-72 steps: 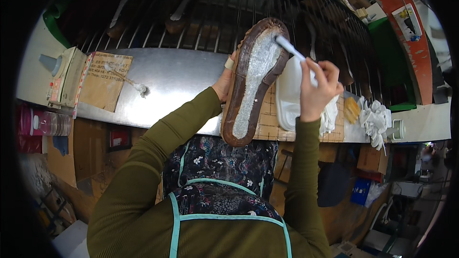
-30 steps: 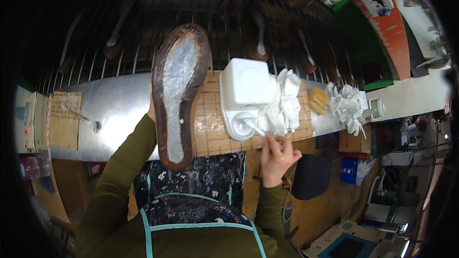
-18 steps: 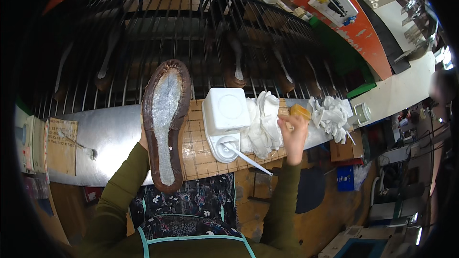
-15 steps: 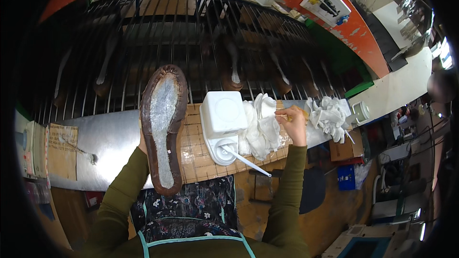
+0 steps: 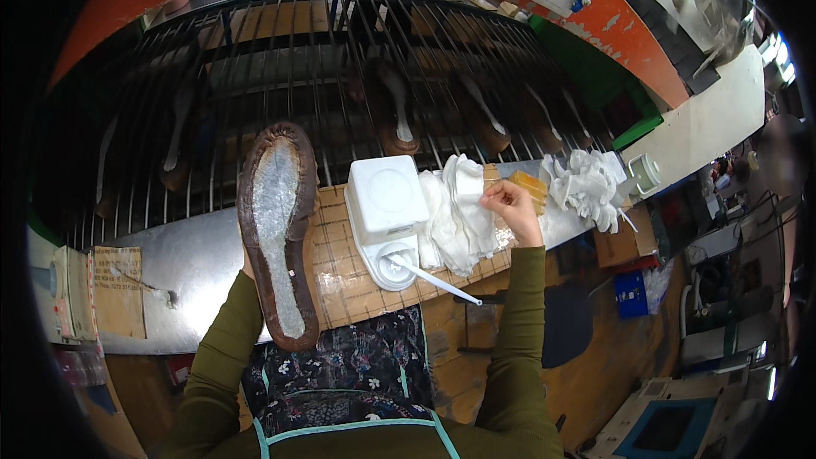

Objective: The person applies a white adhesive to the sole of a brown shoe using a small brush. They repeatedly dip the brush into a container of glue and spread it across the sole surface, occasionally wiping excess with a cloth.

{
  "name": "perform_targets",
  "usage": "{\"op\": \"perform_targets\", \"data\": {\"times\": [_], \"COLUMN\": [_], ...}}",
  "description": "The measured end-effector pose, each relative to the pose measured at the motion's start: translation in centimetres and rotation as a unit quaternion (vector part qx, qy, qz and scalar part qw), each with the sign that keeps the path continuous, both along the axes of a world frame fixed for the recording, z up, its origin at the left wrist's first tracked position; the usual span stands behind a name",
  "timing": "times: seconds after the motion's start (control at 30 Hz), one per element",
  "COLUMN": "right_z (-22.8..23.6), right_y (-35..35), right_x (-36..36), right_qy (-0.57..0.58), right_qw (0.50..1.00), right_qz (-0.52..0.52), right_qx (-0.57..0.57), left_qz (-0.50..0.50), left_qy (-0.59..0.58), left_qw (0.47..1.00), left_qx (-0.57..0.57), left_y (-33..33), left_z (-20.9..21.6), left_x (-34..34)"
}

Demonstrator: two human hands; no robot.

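Note:
A brown shoe upper on a last point(image 5: 276, 204), sole side up with a grey-white bottom, stands toe away from me. My left hand point(image 5: 248, 263) holds it from behind its left edge; most of that hand is hidden. Over the right edge of a crumpled white cloth point(image 5: 463, 217), my right hand point(image 5: 516, 211) is closed, thumb and fingertips pinched together. Whatever may be in the pinch is too small to make out. Just beyond its knuckles sits a yellow block point(image 5: 529, 187). Left of the cloth is a white dispenser point(image 5: 387, 200) whose round cup point(image 5: 393, 268) holds a white-handled brush point(image 5: 438, 283).
Behind the metal bench point(image 5: 204, 246) runs a rack of metal bars point(image 5: 280, 76) carrying several more shoes point(image 5: 395, 102). Gridded cardboard point(image 5: 336, 289) lies under the dispenser. A heap of white cloths point(image 5: 586, 191) and a pale green-white container point(image 5: 643, 174) are at the right.
My view has shifted slightly. The right hand has drawn away from the yellow block, which now shows more. The left hand keeps the shoe upper in about the same place.

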State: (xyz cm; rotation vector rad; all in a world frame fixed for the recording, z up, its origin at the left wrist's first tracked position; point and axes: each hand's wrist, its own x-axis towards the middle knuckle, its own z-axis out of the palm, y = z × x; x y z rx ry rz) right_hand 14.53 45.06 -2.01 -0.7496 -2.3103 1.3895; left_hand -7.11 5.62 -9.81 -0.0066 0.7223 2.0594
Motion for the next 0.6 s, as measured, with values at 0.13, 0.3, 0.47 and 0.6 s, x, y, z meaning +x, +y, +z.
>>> {"op": "perform_targets", "data": {"times": [0.13, 0.3, 0.47, 0.6], "right_z": [-0.8, -1.7, -1.5, -2.0], "right_y": [0.5, 1.0, 0.4, 0.7], "right_x": [0.6, 0.9, 1.5, 2.4], "right_qy": [0.09, 0.053, 0.021, 0.01], "right_qw": [0.996, 0.995, 0.994, 0.988], "right_qz": [-0.014, -0.024, -0.06, -0.055], "right_qx": [-0.017, -0.08, -0.092, -0.141], "left_qz": [0.0, -0.002, 0.002, -0.001], "left_qy": [0.002, 0.005, 0.006, 0.007], "left_qw": [1.0, 1.0, 1.0, 1.0], "left_qx": [0.003, 0.006, 0.009, 0.012], "left_y": [0.2, 0.5, 0.5, 0.6], "left_z": [0.0, 0.2, 0.3, 0.4], "left_x": [0.0, -0.1, -0.2, -0.2]}}
